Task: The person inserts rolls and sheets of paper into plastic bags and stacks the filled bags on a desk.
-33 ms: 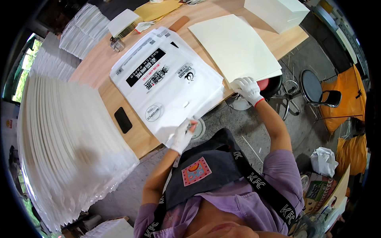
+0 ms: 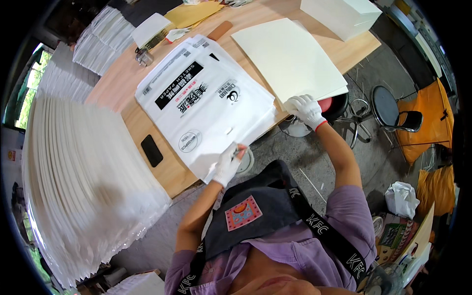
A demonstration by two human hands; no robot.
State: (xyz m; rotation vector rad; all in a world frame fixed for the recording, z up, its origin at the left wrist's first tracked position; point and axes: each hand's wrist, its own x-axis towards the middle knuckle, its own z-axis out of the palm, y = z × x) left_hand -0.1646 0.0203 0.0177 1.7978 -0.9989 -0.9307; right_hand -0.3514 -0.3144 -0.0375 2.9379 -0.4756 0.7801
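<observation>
My left hand [image 2: 227, 165], in a white glove with bare fingertips showing, is at the near edge of a pile of white printed plastic bags [image 2: 211, 120]. Its fingers are curled together; whatever they pinch is too small to make out. On the right, my gloved right hand [image 2: 305, 110] has its fingers bent over the near corner of a stack of cream paper sheets [image 2: 290, 59]. The thumb is hidden there. A small white scrap [image 2: 229, 131] lies on the top bag.
A black phone [image 2: 152, 151] lies on the wooden table [image 2: 118, 81], beside tall stacked white plastic-wrapped sheets [image 2: 88, 182]. Farther back are a metal jar [image 2: 144, 57], a brown wooden block [image 2: 220, 30] and a tall white paper block [image 2: 339, 19]. A black stool [image 2: 385, 105] stands right.
</observation>
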